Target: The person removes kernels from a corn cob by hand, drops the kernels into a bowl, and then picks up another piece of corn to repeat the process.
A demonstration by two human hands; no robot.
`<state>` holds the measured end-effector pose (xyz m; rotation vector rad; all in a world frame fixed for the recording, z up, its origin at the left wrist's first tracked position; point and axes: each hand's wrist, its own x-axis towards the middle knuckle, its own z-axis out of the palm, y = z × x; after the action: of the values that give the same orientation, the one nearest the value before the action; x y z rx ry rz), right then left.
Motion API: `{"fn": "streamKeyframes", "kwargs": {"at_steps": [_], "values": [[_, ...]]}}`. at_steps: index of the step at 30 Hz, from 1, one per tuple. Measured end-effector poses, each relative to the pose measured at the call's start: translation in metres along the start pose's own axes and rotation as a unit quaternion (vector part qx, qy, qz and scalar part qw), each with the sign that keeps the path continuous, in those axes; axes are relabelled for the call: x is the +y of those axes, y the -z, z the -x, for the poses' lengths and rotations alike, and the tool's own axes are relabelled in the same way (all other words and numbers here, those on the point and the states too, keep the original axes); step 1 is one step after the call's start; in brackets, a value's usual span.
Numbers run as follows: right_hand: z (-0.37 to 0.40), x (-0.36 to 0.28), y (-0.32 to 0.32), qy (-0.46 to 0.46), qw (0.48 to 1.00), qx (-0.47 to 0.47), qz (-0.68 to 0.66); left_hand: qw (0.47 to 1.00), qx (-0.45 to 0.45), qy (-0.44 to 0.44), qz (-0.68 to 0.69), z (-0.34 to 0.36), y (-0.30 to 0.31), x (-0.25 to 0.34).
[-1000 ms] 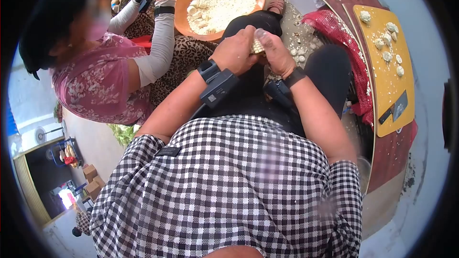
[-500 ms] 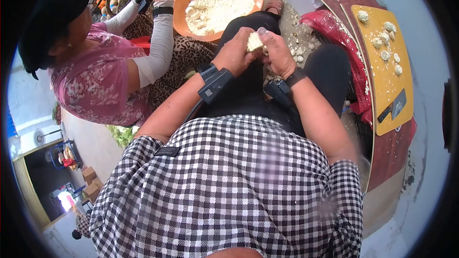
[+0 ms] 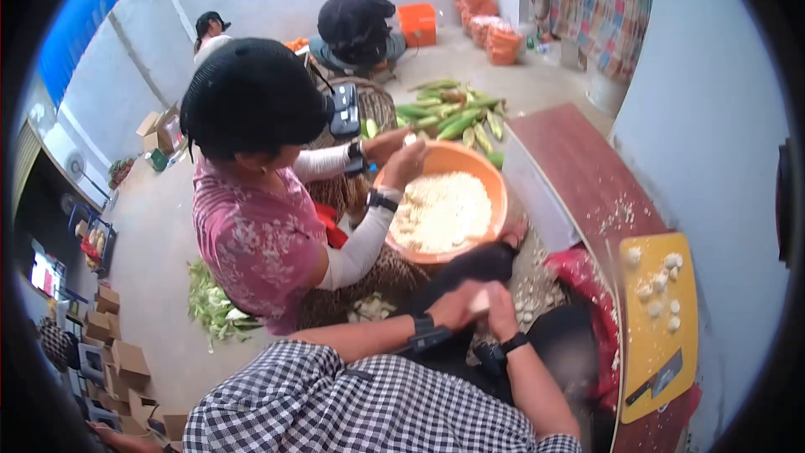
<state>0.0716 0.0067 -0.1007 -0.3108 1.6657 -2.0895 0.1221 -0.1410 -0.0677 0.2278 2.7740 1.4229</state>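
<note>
Above my lap, both hands meet around a pale piece of corn cob (image 3: 479, 302). My left hand (image 3: 453, 306) wraps it from the left, and my right hand (image 3: 501, 312) closes on it from the right; the fingers are blurred. Just beyond my knee stands an orange basin (image 3: 500, 193) holding loose corn kernels (image 3: 444, 214). To my right, a yellow cutting board (image 3: 641, 361) carries several cob pieces (image 3: 655, 309) and a cleaver (image 3: 667, 372) with a dark handle.
A co-worker in a pink top (image 3: 251, 235) sits at my left, hands over the basin. Unhusked corn (image 3: 457, 113) lies behind it. A red-brown board (image 3: 579, 159) and a red mesh bag (image 3: 591, 285) are on the right; husks (image 3: 214, 302) lie on the left floor.
My view has tilted up and swung left, bringing the room's far end into sight. Both hands stay together on the corn cob piece, now lower in view.
</note>
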Motion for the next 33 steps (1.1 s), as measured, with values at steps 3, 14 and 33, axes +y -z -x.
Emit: {"fn": "streamKeyframes", "kwargs": {"at_steps": [3, 14, 33], "values": [[-0.010, -0.001, -0.001, 0.047, 0.996, -0.009, 0.074, 0.998, 0.033, -0.057, -0.017, 0.003, 0.005, 0.002], [-0.009, -0.002, -0.003, 0.037, 0.995, -0.017, 0.090, 0.999, 0.007, -0.008, -0.032, 0.005, -0.004, -0.020], [-0.012, 0.004, 0.000, 0.012, 0.999, -0.040, -0.013, 1.000, 0.012, -0.026, -0.008, 0.003, 0.003, -0.006]]}}
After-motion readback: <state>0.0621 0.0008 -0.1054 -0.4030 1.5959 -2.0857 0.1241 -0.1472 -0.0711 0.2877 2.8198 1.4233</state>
